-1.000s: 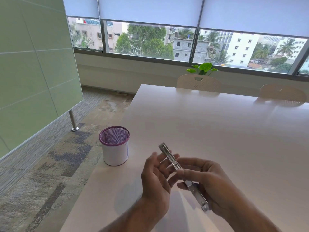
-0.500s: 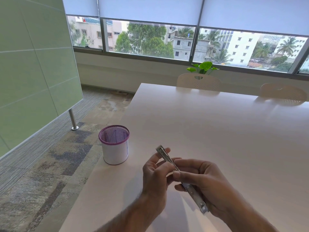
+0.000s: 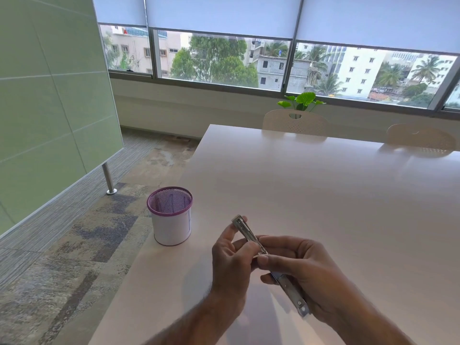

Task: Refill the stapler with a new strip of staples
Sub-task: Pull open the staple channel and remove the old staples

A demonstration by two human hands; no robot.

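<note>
From the head camera, both hands hold a slim metal stapler (image 3: 271, 266) in the air above the near part of the white surface (image 3: 323, 195), at about 6 o'clock in the frame. The stapler lies on a slant, its far end pointing toward 11 o'clock and its near end toward 5 o'clock.

The left hand (image 3: 234, 260) has its grip on the upper stretch, forefinger laid along the far end and thumb pressed against the bar's side. The right hand (image 3: 306, 272) grips the middle and lower stretch, thumb on top, fingers curled beneath; they hide the bar's middle. Whether a staple strip sits in the channel cannot be told.

At 9 o'clock from the hands, near the surface's left edge, stands a white pen cup with a purple mesh rim (image 3: 171, 215), well apart from the stapler. At the far edge, around 1 o'clock, two pale chairs (image 3: 296, 122) are pushed in, with a green plant (image 3: 302, 100) behind the nearer one.
</note>
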